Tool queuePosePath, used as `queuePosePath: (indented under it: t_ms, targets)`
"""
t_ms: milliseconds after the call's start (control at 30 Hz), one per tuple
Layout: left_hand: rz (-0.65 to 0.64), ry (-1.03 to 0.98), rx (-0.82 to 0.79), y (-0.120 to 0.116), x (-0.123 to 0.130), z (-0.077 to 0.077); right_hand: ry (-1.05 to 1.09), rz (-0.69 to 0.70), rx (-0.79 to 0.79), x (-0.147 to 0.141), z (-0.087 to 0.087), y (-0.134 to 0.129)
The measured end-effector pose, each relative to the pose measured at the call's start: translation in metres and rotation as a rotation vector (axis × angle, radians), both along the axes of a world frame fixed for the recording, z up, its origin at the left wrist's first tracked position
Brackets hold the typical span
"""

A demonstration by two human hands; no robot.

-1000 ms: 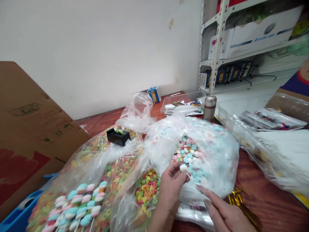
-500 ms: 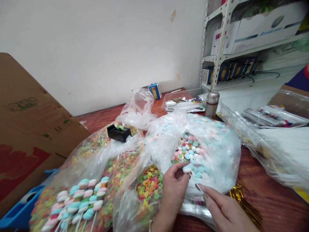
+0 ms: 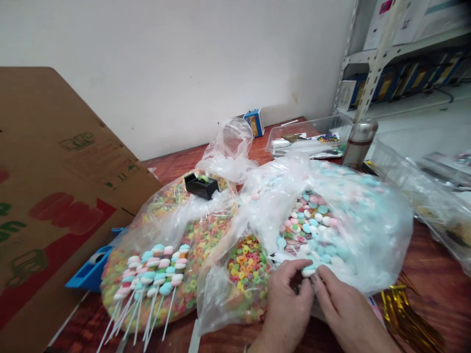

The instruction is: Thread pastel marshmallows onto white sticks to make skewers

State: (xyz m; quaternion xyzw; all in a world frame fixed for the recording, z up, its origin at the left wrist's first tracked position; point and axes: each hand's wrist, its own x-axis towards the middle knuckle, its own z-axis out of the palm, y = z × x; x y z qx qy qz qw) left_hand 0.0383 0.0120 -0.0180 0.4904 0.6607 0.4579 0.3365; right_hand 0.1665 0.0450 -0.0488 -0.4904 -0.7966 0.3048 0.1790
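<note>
My left hand (image 3: 289, 296) pinches a small blue-and-white marshmallow (image 3: 308, 270) between thumb and fingertips. My right hand (image 3: 340, 304) is closed with its fingertips against the marshmallow's right side; the thin white stick seen in it a moment ago is mostly hidden by the fingers. Both hands are in front of an opened clear bag (image 3: 379, 215) of pink, white and blue marshmallows (image 3: 312, 213). Left of my left hand, another opened bag shows coloured cereal rings (image 3: 248, 262). Several finished-looking marshmallow skewers (image 3: 156, 272) on white sticks lie on the bagged rings at left.
A black tape dispenser (image 3: 201, 186) rests on the bag of rings. At left stand a cardboard box (image 3: 73, 186) and a blue holder (image 3: 91, 269). A metal bottle (image 3: 359, 142), clear trays (image 3: 307, 132) and gold tinsel (image 3: 408, 318) lie behind and to the right.
My hands have come together, the right fingertips moving up to the marshmallow in my left hand. The view has shifted left, showing more of the cardboard box and the skewers' sticks.
</note>
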Motion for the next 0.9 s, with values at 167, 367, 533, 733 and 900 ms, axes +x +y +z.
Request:
queuePosePath:
  t_ms: [167,367,533,733,900]
  targets:
    - [0.088,0.471,-0.004,-0.007,-0.062,0.004,-0.036,0.077,0.002,-0.012,0.003,0.000]
    - [0.046,1.048,-0.207,0.009,-0.110,-0.011,-0.056,0.106,-0.105,-0.018,0.005,-0.002]
    - [0.105,1.038,-0.216,0.013,-0.109,-0.013,-0.060,0.144,-0.167,-0.020,0.000,-0.004]
    - [0.298,-0.201,-0.127,0.010,-0.110,0.002,0.031,0.247,-0.266,-0.027,0.015,-0.007]
    - [0.355,-0.926,-0.152,0.010,-0.095,0.009,0.105,0.293,-0.258,-0.030,0.021,-0.011]
